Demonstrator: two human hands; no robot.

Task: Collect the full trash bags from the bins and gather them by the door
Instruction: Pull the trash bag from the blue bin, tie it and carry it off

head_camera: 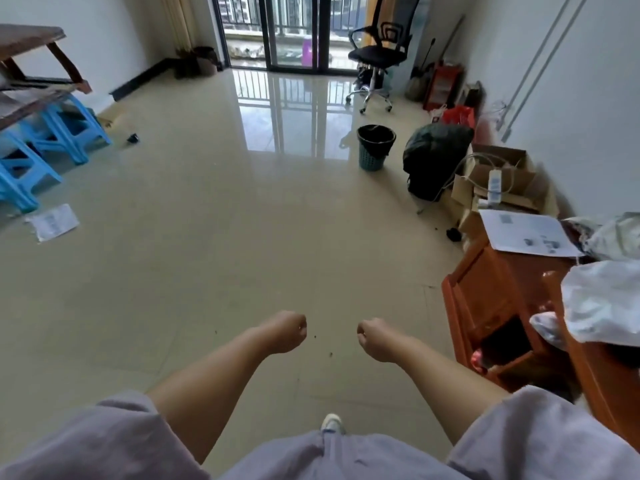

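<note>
A small teal bin (373,157) lined with a black bag (376,136) stands on the tiled floor, right of the middle of the room. Just to its right sits a full black trash bag (433,157) on the floor. My left hand (284,331) and my right hand (376,338) are held out low in front of me, both curled into fists and holding nothing. Both hands are far from the bin and the bag.
Blue plastic stools (45,140) stand under a wooden table at the left. A black office chair (379,53) is by the glass balcony door (291,29). Cardboard boxes (498,188) line the right wall, and a wooden cabinet (502,306) with papers and white bags stands beside me.
</note>
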